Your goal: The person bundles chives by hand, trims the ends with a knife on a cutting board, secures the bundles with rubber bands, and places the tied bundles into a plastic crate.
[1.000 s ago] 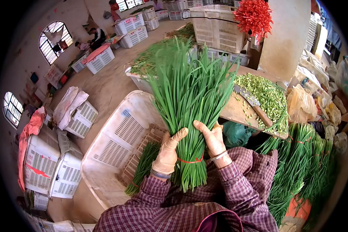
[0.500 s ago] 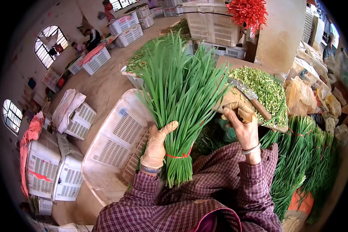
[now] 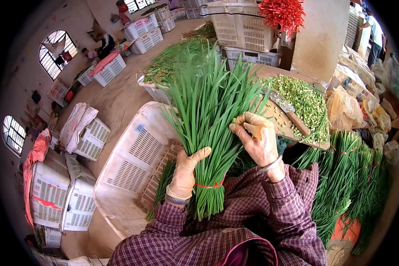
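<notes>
My left hand (image 3: 183,174), in a thin pale glove, is wrapped round a thick bunch of garlic chives (image 3: 208,128). The bunch stands upright over my lap, leaves up and cut stems down. A red tie (image 3: 209,185) circles it below my thumb. At the bunch's right edge, my right hand (image 3: 256,141) has its thumb and forefinger pinched together against the leaves; what lies between the fingertips is too small to tell. Behind that hand, a knife (image 3: 292,114) with a wooden handle rests on a board (image 3: 284,128) beside chopped green-and-white pieces (image 3: 297,97).
A large white crate (image 3: 131,166) stands at my left, with some greens inside. More tied chive bunches (image 3: 341,173) lie at my right. Red ties (image 3: 283,14) hang by a stacked crate (image 3: 241,29). Plastic bags (image 3: 345,111) lie far right. Other people are in the background.
My right hand has moved left and up to the leaves, its fingers now at the bunch. The bunch and my left hand have shifted slightly right and down.
</notes>
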Available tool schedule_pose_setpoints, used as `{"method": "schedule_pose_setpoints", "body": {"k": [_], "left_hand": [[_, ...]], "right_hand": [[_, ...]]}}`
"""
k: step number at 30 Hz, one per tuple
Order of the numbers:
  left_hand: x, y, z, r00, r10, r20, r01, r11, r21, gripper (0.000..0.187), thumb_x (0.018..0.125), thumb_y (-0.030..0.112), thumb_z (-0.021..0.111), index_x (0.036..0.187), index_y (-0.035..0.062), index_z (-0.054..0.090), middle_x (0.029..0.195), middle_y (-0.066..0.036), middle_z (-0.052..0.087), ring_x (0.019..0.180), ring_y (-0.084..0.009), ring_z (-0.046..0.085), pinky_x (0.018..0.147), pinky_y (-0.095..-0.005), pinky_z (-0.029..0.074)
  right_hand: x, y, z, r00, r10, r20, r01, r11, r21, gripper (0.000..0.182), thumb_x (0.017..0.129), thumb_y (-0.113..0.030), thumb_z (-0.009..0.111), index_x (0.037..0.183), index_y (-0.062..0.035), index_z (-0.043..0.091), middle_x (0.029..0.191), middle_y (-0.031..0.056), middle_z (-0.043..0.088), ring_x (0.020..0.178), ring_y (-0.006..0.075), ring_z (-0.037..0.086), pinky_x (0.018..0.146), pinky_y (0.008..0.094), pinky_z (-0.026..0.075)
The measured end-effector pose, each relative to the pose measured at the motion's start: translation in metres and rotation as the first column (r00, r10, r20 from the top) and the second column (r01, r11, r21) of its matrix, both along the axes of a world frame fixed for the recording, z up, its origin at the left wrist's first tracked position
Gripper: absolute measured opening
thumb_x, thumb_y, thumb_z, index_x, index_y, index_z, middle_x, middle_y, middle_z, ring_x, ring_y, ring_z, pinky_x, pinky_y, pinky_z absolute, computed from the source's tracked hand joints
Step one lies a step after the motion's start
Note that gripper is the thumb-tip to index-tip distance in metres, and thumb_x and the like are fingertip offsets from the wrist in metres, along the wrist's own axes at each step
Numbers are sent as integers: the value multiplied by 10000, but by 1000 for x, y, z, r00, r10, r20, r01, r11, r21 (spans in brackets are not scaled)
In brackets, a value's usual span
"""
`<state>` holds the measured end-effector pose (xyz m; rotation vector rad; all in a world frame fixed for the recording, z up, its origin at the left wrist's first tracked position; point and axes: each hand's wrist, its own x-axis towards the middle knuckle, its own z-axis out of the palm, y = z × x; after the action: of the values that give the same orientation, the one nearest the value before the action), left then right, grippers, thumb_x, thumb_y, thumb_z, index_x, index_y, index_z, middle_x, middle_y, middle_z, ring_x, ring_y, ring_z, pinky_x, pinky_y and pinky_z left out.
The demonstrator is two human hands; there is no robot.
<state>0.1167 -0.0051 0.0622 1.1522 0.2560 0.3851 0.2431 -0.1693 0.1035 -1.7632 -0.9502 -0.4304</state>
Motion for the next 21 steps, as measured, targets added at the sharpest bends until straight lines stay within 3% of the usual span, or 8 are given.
{"method": "schedule_pose_setpoints", "body": {"k": [2,5,7,9,11,15,17,21], "left_hand": [[1,-2,-3,1000,-12,10,12,999,-46,539,806,135,811,1281,18,585,1184,-46,660,1030,-155,626,948,-316,498],[1,-6,-2,1000,-15,21,16,996,-87,539,798,133,819,1274,20,592,1170,-42,668,1019,-148,629,940,-314,501],[0,-6,-4,1000,-28,5,28,997,-71,517,798,129,819,1257,22,607,1155,-37,676,1009,-142,631,937,-309,502],[-2,-8,-9,999,-36,-7,35,996,-81,468,807,130,813,1226,25,633,1143,-30,684,1010,-136,632,950,-307,494],[-3,-12,-11,999,-38,-7,37,998,-52,476,818,159,809,1238,27,627,1161,-27,678,1033,-141,624,957,-305,487],[-2,-22,-6,998,-50,-26,47,993,-110,492,833,203,803,1255,28,618,1173,-25,672,1058,-152,615,965,-303,478],[-2,-18,-14,996,-71,-48,67,995,-67,554,859,285,786,1305,30,579,1219,-34,645,1101,-158,596,978,-300,466],[-10,-27,1,984,-3,-178,3,1000,0,641,908,390,722,1375,7,510,1328,-62,582,1174,-163,557,1016,-325,451]], "right_hand": [[-1,2,-9,1000,-14,-8,14,1000,14,162,823,-121,733,792,32,690,782,106,657,655,259,650,621,358,510],[4,1,-20,953,1,-304,41,990,133,154,892,-130,687,826,9,679,754,74,650,619,173,620,590,321,497],[17,-7,-11,745,305,-593,153,788,597,187,961,-198,651,875,-32,659,759,23,651,626,82,580,567,245,466],[30,-25,6,788,186,-586,205,818,537,234,998,-283,620,919,-64,644,777,-15,652,637,46,561,558,182,423],[46,-43,8,877,69,-475,88,950,300,317,999,-329,611,953,-22,679,787,22,675,635,79,576,590,238,471],[23,-32,29,930,-342,133,342,939,23,160,911,-186,680,929,-26,684,863,89,676,767,245,634,716,345,508],[10,-19,29,909,-284,305,290,957,26,50,860,-116,688,872,-69,678,871,71,670,832,240,640,774,366,510],[-14,13,17,898,94,429,-19,984,-177,206,772,-122,685,972,-117,636,1019,34,658,1005,257,614,1025,461,428]]}}
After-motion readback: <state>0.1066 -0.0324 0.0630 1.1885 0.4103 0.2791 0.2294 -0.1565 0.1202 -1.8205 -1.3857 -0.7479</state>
